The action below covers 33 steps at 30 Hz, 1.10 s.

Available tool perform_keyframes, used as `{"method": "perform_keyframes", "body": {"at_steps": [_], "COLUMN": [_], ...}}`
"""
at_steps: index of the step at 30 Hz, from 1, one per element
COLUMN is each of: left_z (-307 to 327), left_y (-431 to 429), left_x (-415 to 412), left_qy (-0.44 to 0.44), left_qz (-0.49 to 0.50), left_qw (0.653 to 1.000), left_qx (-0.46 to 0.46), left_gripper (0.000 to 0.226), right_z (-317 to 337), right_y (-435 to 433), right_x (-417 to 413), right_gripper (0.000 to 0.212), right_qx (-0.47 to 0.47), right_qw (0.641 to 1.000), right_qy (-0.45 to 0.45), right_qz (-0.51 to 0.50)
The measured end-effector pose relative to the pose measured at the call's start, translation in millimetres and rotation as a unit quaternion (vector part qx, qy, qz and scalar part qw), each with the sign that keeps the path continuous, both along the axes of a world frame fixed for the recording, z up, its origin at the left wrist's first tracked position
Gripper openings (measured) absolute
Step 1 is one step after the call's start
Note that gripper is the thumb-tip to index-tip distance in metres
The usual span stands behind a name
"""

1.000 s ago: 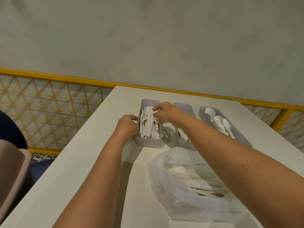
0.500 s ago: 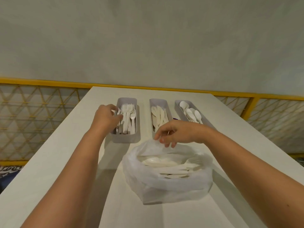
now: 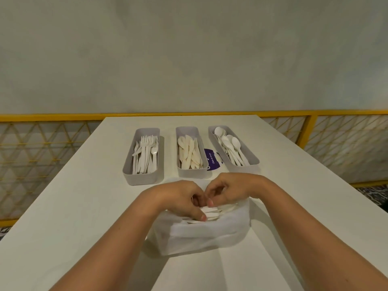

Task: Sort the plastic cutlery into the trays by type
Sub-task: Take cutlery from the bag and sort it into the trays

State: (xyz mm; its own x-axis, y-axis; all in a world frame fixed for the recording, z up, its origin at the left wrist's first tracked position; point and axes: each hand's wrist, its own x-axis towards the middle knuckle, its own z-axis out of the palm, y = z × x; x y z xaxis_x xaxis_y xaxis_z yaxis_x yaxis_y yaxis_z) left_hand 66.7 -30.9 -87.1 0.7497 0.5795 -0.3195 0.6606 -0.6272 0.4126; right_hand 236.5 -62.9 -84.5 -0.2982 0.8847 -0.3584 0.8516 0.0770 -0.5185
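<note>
Grey wall fills the upper half of the head view, with a yellow railing (image 3: pixel 52 117) running along its foot behind a white table (image 3: pixel 63 206).

Three grey trays stand side by side across the far part of the table, apart from one another. The left tray (image 3: pixel 144 179) holds forks (image 3: pixel 147 156), the middle tray (image 3: pixel 192 172) holds knives (image 3: pixel 190 154), and the right tray (image 3: pixel 245 168), turned slightly askew, holds spoons (image 3: pixel 230 145). A purple card (image 3: pixel 212 159) lies flat between the middle and right trays.

Nearer the person, a translucent bag (image 3: pixel 201 236) sits open on the table, just in front of the trays. White cutlery (image 3: pixel 212 213) lies bundled in its mouth.

Both hands meet over the bag's opening, knuckles almost touching. The left hand (image 3: pixel 178 198) is curled down into the bag, its thumb laid along the cutlery and its fingers tucked under, pinching several pieces. The right hand (image 3: pixel 231 190) is curled too, thumb tip touching the top piece; whether it actually pinches anything cannot be told, since its fingers hide the underside.
</note>
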Motion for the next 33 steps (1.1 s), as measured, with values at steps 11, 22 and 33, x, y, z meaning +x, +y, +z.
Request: {"method": "perform_keyframes", "body": {"at_steps": [11,22,33], "left_z": [-10.6,-11.9,-17.0], "left_y": [-1.6,-5.6,-5.4], "left_x": [-2.2,4.9,10.3], "left_qy": [-0.014,0.015,-0.012], "left_qz": [0.003,-0.008,0.01], "left_qw": [0.999,0.997,0.998], "left_qx": [0.047,0.074,0.061], "left_gripper": [0.037,0.036,0.021], "right_z": [-18.4,-22.5,-23.5], "right_y": [-13.5,-20.0,-16.8], "right_x": [22.0,29.0,34.0], "right_gripper": [0.031,0.044,0.049], "right_qx": [0.039,0.064,0.099], "right_qw": [0.994,0.991,0.975], "right_qy": [0.088,0.104,0.175], "right_qz": [-0.049,-0.058,-0.094]}}
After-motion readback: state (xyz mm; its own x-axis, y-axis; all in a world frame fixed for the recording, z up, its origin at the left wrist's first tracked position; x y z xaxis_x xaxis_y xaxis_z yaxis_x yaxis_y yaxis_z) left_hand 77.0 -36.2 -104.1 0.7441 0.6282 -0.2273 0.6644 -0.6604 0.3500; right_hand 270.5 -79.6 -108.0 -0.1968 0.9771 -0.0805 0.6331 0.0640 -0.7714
